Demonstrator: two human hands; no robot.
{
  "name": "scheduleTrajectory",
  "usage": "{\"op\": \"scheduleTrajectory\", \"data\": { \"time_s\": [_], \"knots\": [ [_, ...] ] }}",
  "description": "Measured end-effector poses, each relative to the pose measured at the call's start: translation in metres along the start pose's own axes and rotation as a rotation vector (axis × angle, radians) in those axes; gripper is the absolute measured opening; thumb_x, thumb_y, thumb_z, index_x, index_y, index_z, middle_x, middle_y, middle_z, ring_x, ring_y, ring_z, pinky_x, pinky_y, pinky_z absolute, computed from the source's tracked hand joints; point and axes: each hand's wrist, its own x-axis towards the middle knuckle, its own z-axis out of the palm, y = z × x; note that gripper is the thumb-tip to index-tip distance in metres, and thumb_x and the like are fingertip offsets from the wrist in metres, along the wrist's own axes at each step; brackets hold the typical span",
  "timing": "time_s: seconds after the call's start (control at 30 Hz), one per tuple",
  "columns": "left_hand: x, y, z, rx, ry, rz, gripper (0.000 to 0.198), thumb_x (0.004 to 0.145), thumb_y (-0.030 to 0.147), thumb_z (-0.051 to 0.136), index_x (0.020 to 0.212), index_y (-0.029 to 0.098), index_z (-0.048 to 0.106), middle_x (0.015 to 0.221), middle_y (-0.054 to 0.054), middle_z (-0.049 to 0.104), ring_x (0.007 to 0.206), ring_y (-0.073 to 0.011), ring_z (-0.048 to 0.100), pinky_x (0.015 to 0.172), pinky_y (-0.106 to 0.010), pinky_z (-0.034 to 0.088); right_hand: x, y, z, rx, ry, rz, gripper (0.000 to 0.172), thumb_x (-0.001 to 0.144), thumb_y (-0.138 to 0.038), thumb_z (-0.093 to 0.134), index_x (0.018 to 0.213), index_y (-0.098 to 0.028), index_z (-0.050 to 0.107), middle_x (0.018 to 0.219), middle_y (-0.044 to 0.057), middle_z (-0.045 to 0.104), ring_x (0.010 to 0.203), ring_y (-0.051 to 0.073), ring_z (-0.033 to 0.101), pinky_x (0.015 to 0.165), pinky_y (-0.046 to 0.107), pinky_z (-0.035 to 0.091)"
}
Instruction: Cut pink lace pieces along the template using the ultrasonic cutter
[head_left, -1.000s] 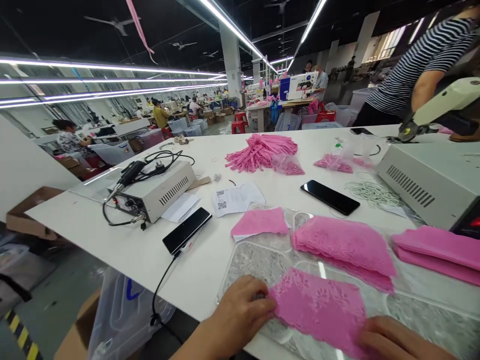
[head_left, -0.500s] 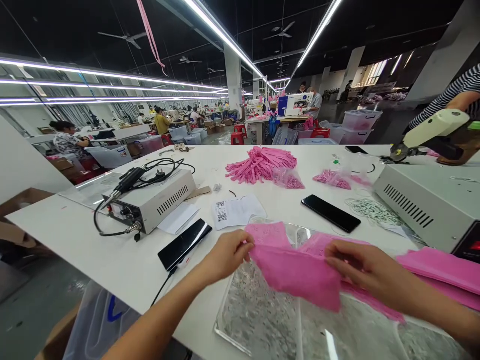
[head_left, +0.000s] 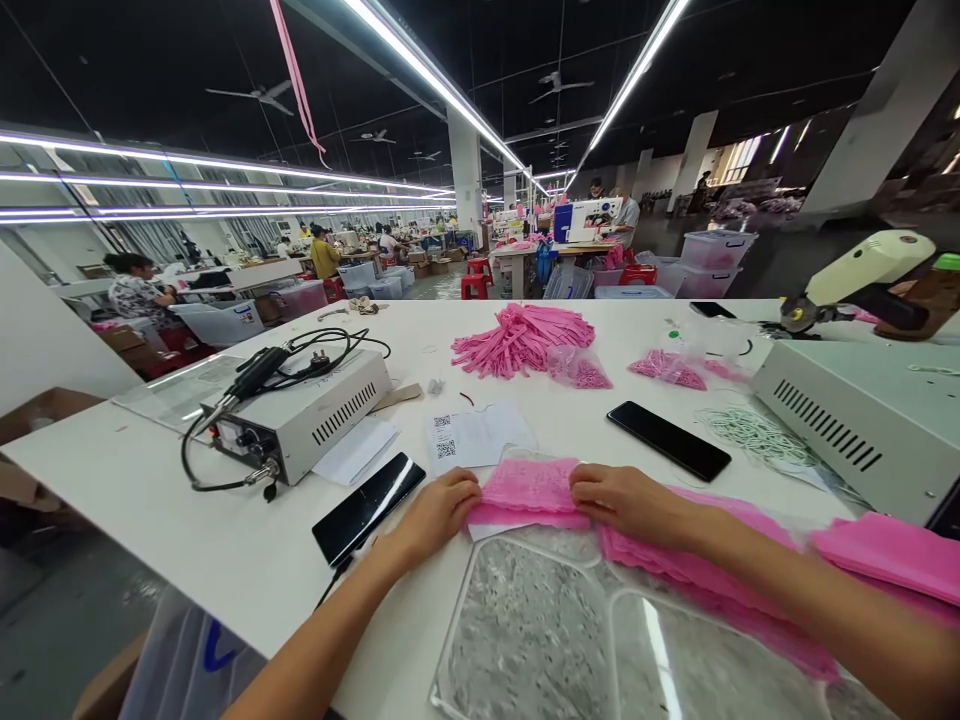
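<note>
A piece of pink fabric (head_left: 531,488) lies flat at the near-middle of the table, on top of other pink layers with a white edge showing below. My left hand (head_left: 444,505) pinches its left edge between thumb and fingers. My right hand (head_left: 626,498) has its fingers closed on the right edge, the thumb partly hidden. Under my right forearm spreads a pile of pink fabric pieces (head_left: 697,565), and farther right is a folded pink stack (head_left: 892,550). A grey mottled panel with a clear, glossy cover (head_left: 536,630) lies nearest me.
Left stands a grey control box (head_left: 330,405) with a cabled handpiece; a phone (head_left: 367,508) lies before it. Another phone (head_left: 667,438), a printed paper (head_left: 480,435), pink strips (head_left: 521,340) and green cord (head_left: 757,435) lie beyond my hands. A second grey box (head_left: 862,410) stands right.
The pink piece, held up and hanging between my hands before, now lies flat on the left-hand layers. My right hand has moved left, and my left hand slightly left.
</note>
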Motion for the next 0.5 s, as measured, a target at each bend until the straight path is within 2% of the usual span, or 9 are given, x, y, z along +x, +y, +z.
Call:
{"op": "scheduleTrajectory", "data": {
  "time_s": [0.13,0.3,0.5],
  "knots": [
    [-0.009,-0.001,-0.003,0.041,-0.004,0.003,0.023,0.096,0.021,0.044,0.094,0.02,0.068,0.111,-0.007,0.063,0.097,-0.0183,0.064,0.088,-0.03,0.051,0.001,-0.005,-0.001,-0.042,-0.033,0.0,0.013,0.095,-0.027,0.057,0.09,-0.016,0.063,0.096,0.003,0.065,0.087,0.016,0.062,0.076,0.035,0.053],
    [-0.017,0.002,-0.002,0.071,-0.015,0.033,0.021,0.095,0.022,0.045,0.092,0.021,0.066,0.107,-0.006,0.066,0.095,-0.0178,0.064,0.086,-0.03,0.053,0.003,-0.014,0.0,-0.068,-0.085,0.009,0.014,0.094,-0.028,0.059,0.093,-0.015,0.064,0.092,0.002,0.065,0.081,0.015,0.064,0.074,0.034,0.055],
    [-0.022,0.004,-0.001,0.125,0.09,-0.018,0.023,0.097,0.023,0.038,0.093,0.019,0.061,0.11,-0.01,0.064,0.097,-0.018,0.064,0.085,-0.032,0.054,0.01,-0.021,-0.007,-0.061,-0.033,0.046,0.017,0.095,-0.03,0.058,0.102,-0.016,0.063,0.102,0.005,0.065,0.09,0.018,0.063,0.08,0.038,0.054]
  ]
}}
